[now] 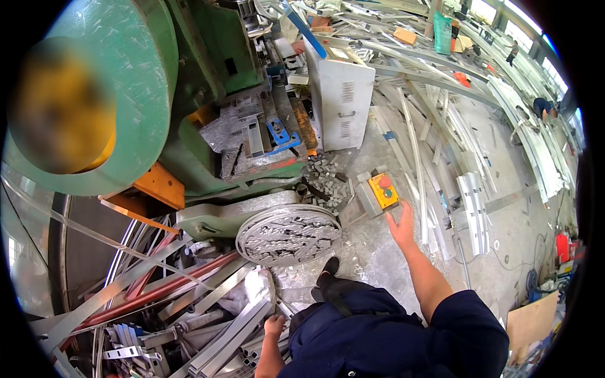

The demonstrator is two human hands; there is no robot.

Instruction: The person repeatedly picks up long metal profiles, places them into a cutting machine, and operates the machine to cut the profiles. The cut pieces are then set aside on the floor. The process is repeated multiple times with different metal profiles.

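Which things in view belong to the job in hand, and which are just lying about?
Likely the job:
yellow control box, right hand at its edge
green machine

Likely just lying about:
small metal offcuts
long metal profiles
teal bag
brown board

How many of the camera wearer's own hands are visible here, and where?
2: the right hand is at the near edge of the yellow control box; the left hand is lower left, near the grey metal profiles.
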